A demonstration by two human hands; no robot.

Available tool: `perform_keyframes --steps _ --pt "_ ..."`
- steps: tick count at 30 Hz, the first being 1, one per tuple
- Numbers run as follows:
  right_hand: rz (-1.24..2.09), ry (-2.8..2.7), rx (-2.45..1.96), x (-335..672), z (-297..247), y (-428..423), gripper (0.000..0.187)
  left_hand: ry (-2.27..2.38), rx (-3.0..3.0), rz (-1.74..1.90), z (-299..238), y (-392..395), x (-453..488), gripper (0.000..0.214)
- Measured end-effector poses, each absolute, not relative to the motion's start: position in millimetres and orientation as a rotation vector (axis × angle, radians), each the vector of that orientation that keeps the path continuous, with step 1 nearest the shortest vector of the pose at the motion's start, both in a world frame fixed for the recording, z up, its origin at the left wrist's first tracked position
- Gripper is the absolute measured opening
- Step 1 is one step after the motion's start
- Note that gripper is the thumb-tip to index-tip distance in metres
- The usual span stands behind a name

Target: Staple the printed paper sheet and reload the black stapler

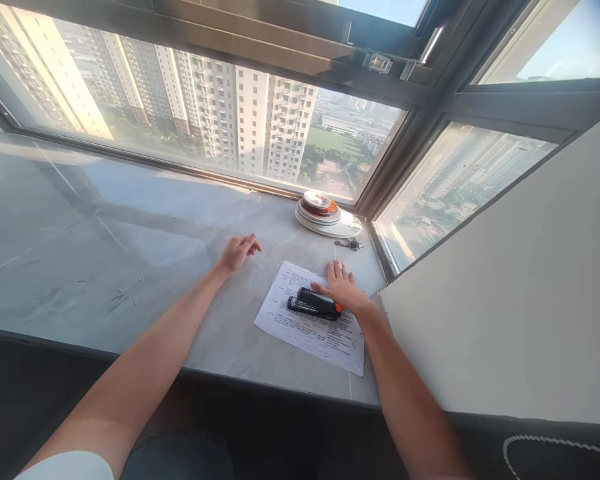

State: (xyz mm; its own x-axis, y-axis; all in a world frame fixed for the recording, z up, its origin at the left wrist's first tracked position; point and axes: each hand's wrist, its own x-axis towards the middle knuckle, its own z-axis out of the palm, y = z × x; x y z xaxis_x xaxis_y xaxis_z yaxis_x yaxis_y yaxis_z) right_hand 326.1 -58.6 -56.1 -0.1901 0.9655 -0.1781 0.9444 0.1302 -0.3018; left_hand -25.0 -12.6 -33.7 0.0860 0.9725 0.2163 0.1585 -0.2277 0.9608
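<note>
On the grey stone-look sill lies a stack of printed sheets (285, 320), set at a slant. A black stapler (315, 305) with an orange-red end rests across the print. My right hand (344, 287) presses flat on the upper right of the paper, fingers spread, its thumb beside the stapler. To the left of the sheets, my left hand (240, 253) hovers over or rests on the sill; I cannot tell which. Its fingers are loosely curled with the thumb against them, and nothing shows in its grip.
At the window corner sits a round stacked object (325, 217), white with an amber part, with a small keychain-like item (349, 245) in front. Tiny bits (135, 293) are scattered on the left of the sill. A white wall (520, 280) bounds the right side.
</note>
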Motion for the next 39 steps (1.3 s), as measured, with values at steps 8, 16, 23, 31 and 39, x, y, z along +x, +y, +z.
perform_keyframes --steps 8,16,23,31,39 --pt "0.514 -2.475 -1.186 278 -57 -39 0.058 1.08 1.178 1.35 -31 -8 -32 0.05" --pt "0.4 -2.514 -1.016 270 -66 -33 0.047 1.039 1.101 1.356 -32 -6 -32 0.046" --pt "0.353 -2.651 -1.114 269 -63 -37 0.05 1.045 1.071 1.358 -29 -10 -32 0.044" --pt "0.352 -2.726 -1.172 238 -47 -32 0.053 1.01 0.965 1.487 -34 -4 -34 0.041" --pt "0.347 -2.734 -1.156 168 -43 -9 0.05 0.923 0.825 1.846 -26 -4 -45 0.037"
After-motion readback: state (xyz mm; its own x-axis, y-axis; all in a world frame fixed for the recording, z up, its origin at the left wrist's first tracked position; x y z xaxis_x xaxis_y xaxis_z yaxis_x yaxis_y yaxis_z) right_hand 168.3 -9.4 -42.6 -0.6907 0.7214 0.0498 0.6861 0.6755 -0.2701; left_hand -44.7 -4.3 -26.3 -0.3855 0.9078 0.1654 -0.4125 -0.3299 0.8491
